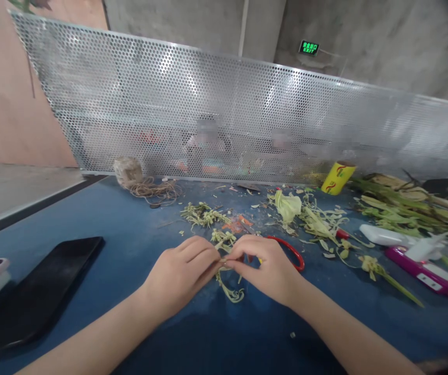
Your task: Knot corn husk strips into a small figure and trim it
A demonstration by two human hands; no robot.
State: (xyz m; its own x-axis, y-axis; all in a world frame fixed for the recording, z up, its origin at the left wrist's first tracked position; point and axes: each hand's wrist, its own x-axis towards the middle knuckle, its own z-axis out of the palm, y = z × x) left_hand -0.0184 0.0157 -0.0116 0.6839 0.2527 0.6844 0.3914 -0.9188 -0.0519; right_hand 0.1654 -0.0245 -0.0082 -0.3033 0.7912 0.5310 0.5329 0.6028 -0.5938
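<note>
Over the middle of the blue table, my left hand [187, 268] and my right hand [268, 265] meet with pinched fingertips. Between them is a small bunch of pale green flower sprigs [224, 238], its buds pointing away from me and its curled stem ends [231, 294] hanging toward me. A thin brownish bit shows where the fingertips touch; I cannot make out whether it is stem or twine. Just behind my right hand lie red-handled scissors [296, 255], partly covered by it. Beyond my hands rests another cluster of pale green sprigs [202, 214].
A twine roll [128, 172] with loose strands [155, 191] sits back left. Phones [44, 291] lie left. Plant scraps [317, 219], a yellow roll [337, 178], leafy stalks [403, 208] and a purple device [426, 271] occupy the right. A perforated metal screen [227, 104] stands behind.
</note>
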